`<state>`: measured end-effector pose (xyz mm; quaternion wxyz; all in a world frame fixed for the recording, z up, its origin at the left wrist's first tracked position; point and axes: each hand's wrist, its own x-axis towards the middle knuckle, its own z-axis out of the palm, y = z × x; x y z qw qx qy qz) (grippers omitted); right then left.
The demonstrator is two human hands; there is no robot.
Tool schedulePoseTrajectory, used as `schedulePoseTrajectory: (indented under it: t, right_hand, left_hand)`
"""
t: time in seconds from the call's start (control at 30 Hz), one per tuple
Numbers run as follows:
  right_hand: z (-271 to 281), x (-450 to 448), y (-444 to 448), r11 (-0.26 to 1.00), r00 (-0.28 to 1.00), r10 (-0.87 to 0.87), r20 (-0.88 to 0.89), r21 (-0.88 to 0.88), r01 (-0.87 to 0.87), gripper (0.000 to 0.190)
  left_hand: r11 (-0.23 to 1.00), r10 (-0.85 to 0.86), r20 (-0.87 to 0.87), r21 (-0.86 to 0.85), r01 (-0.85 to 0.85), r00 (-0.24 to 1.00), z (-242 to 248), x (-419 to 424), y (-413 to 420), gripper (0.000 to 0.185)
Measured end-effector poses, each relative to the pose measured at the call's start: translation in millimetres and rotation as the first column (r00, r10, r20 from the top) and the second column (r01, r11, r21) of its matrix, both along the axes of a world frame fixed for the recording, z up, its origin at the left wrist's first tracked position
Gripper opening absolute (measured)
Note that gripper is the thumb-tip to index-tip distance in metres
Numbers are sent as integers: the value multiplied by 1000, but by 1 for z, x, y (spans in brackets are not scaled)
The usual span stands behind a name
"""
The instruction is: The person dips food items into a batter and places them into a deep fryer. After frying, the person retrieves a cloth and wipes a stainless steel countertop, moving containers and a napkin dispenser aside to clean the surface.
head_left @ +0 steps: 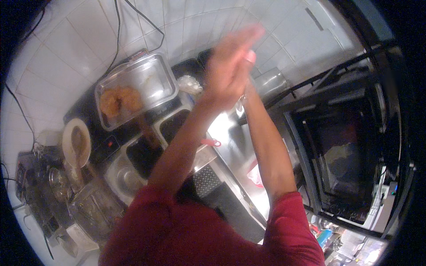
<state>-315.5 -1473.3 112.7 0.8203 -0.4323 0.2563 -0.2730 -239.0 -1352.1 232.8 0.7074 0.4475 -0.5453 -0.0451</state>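
Both hands are raised in front of me near the tiled wall, pressed against each other and blurred. My left hand (223, 74) lies over much of my right hand (245, 68). Their palms are hidden, so whether anything is between them cannot be seen. Something clear and shiny (240, 103) shows by the right wrist. To the left of the hands is a rectangular metal tray (156, 78) holding orange-brown food (121, 99). A white lumpy bundle (189, 83) sits between tray and hands. Behind the right wrist is a metal container (271, 81).
A pale oval bowl (85, 133) stands left, above a grimy metal pan (95, 211). Dark rectangular wells (143, 153) line the counter. On the right rises a dark-framed rack or cabinet (346, 149). A pink-handled item (211, 142) lies near my left forearm. Black cables (118, 30) hang along the wall.
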Motion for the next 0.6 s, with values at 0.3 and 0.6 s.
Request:
schedulePoseTrajectory:
  t: [0.3, 0.6]
  right_hand:
    - [-104, 12, -81, 906, 957, -261, -123, 309, 287, 106]
    - [-22, 14, 40, 853, 930, -364, -57, -422, 308, 56]
  left_hand:
    - [936, -153, -266, 271, 226, 952, -37, 53, -124, 47]
    - [684, -204, 337, 721, -113, 919, -164, 108, -213, 44]
